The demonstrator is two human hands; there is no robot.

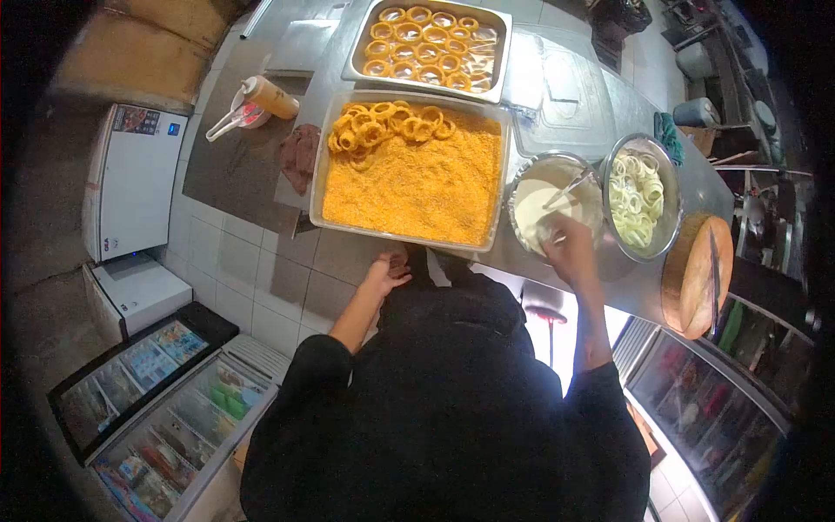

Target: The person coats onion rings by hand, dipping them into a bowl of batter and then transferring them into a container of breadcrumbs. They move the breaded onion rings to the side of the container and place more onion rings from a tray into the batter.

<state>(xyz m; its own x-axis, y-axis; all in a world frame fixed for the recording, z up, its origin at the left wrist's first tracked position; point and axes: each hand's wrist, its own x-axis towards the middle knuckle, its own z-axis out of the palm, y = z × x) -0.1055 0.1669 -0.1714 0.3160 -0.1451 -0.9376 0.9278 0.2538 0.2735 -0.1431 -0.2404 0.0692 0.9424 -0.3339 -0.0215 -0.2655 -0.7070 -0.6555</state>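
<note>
Black sleeves fill the near field. Left hand rests at the surface edge, just below the crumb tray, fingers loosely spread and holding nothing. Right hand is over the near rim of the batter bowl; its fingers point down into the batter and I cannot tell whether they pinch anything. I note coated rings heaped in the crumb tray's far corner. Raw onion rings sit in a second bowl, touching the batter bowl's right side.
</note>
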